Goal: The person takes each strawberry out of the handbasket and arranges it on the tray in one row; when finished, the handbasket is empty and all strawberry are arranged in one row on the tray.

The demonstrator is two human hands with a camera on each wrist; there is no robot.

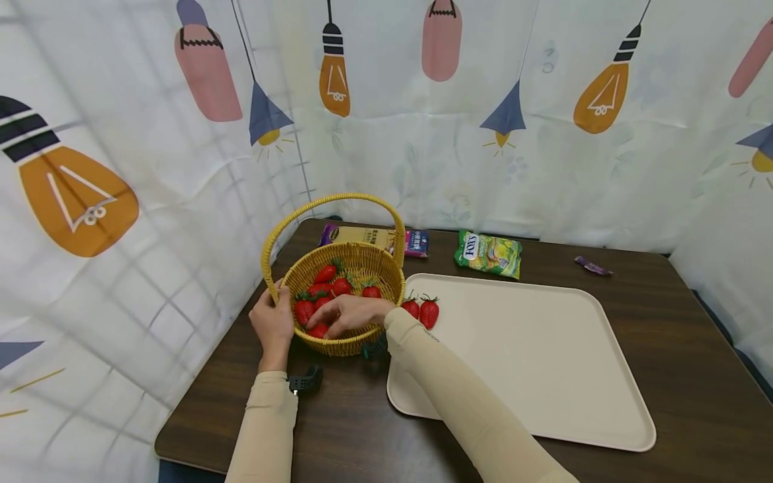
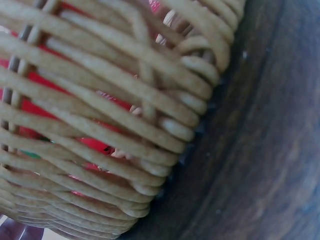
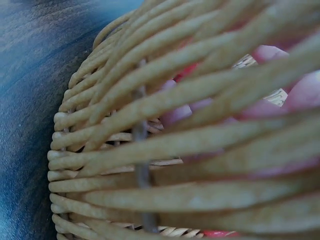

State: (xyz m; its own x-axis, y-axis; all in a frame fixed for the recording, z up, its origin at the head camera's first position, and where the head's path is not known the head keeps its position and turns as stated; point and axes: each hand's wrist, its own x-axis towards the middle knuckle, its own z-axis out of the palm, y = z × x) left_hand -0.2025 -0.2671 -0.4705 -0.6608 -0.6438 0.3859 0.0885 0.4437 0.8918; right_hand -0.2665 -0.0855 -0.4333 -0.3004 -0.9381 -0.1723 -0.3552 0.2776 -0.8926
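Observation:
A yellow woven basket [image 1: 356, 253] with a tall handle stands at the table's left, holding several red strawberries [image 1: 341, 286]. My left hand [image 1: 274, 325] grips its left rim at the handle's foot. Inside the basket, my right hand [image 1: 350, 314] has thumb and fingers on either side of a strawberry [image 1: 318, 331] near the front wall. The left wrist view is filled by the basket's weave [image 2: 100, 90], with red showing through. Through the weave [image 3: 190, 145] in the right wrist view, parts of fingers [image 3: 175, 112] appear; the fingertips' contact is hidden there.
Right of the basket lies a large cream tray [image 1: 519, 355], with two strawberries [image 1: 429, 312] at its left edge. Behind are snack packets [image 1: 362, 235], a green candy bag [image 1: 489, 254] and a small purple wrapper [image 1: 593, 266]. A patterned curtain hangs behind the dark table [image 1: 356, 416].

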